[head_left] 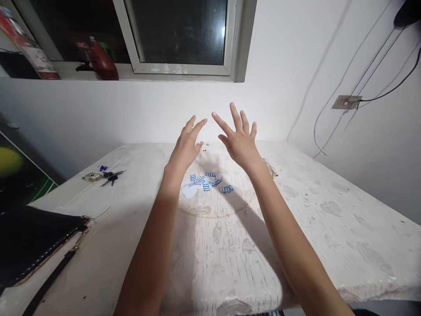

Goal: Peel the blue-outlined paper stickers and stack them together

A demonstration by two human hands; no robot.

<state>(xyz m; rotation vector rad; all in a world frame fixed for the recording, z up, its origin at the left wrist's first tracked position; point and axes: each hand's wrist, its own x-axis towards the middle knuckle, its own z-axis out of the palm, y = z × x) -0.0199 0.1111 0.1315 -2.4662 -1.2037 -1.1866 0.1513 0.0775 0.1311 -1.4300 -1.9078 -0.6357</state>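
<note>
My left hand is raised above the far part of the table, fingers apart and holding nothing. Beside it on the right, my right hand is up as well, its fingers spread wide and bare. The two hands do not touch. On the tabletop between my forearms lie several small blue-edged pieces, flat and loosely grouped; their kind is too small to make out. A whitish patch is at the left of the group. Farther back sits a tiny red bit.
A pale patterned cover lies on the table. Keys and a small blue object rest at left, near a black bag with a strap. Right of my wrist is a pale cord-like item. Cables run from a wall socket.
</note>
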